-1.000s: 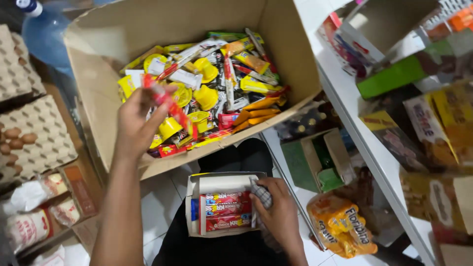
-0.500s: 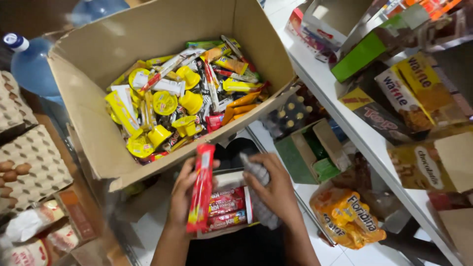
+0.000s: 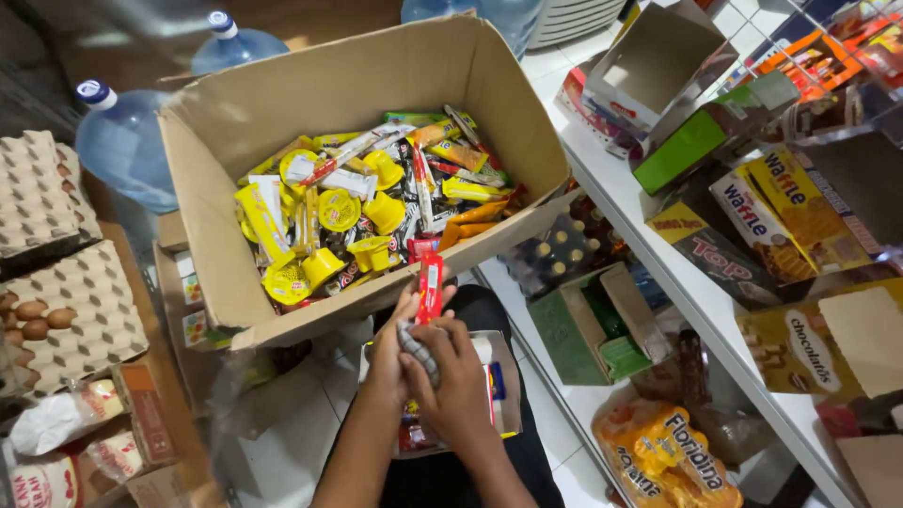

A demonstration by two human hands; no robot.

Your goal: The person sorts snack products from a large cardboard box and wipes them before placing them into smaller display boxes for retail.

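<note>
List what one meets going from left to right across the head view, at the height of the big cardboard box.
Egg trays → water bottle → big cardboard box of snack packets → green carton → wafer boxes.

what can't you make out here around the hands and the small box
Head view only:
- Small box contents: mostly covered by both hands.
- Left hand: largely behind the right hand; which one pinches the red snack bar is unclear.
- Grey object in the right hand: too small to identify.
- Large cardboard box: lower layers buried under top snacks.
</note>
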